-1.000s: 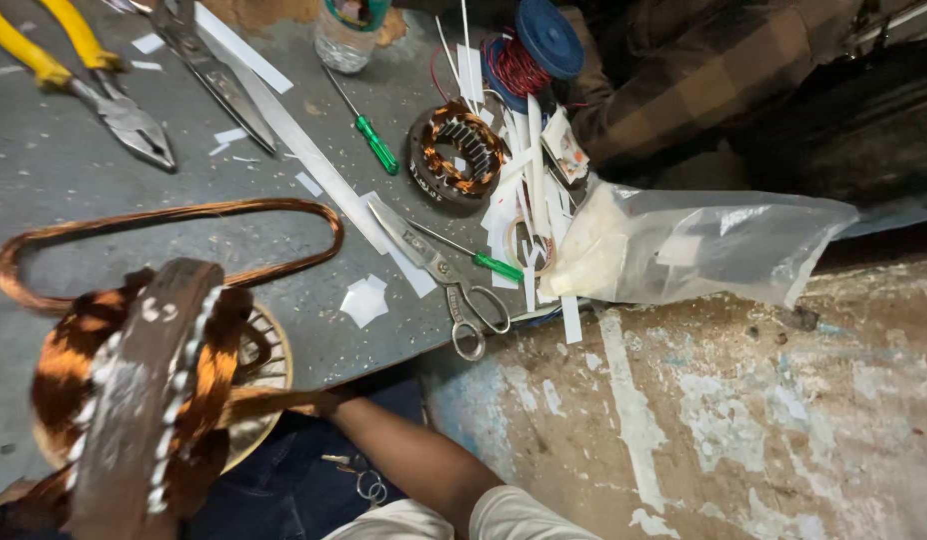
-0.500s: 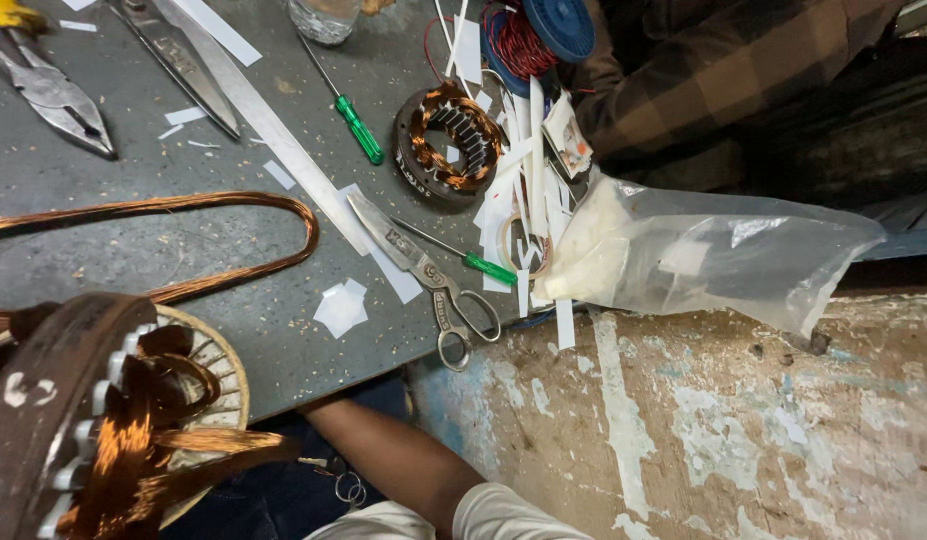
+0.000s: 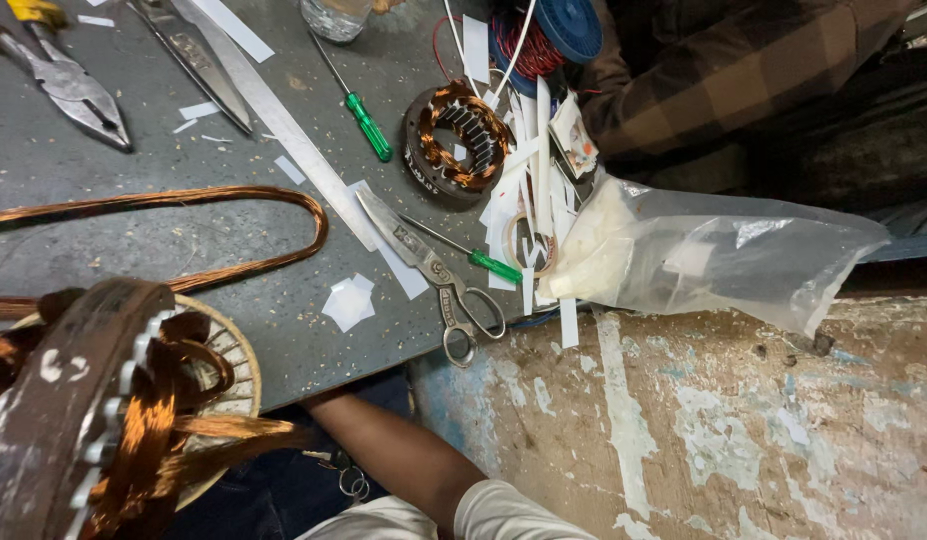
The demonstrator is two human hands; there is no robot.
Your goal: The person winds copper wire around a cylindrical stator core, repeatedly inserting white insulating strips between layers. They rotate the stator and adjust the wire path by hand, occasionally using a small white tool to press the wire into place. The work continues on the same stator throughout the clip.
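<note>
Close up, large brown stator with copper windings at worktop bottom-left corner; steel scissors near bottom edge; hands hidden, grip unreadable.

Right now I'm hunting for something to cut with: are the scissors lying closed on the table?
Yes, the scissors lie flat on the grey table with blades shut, beside a green-handled screwdriver.

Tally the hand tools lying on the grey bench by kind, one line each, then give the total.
Green-handled screwdrivers: 2, one upper, one by the paper strips
Scissors: 2, small pair at the bench edge, long pair at the top
Yellow-handled pliers: 1
Total: 5
</note>
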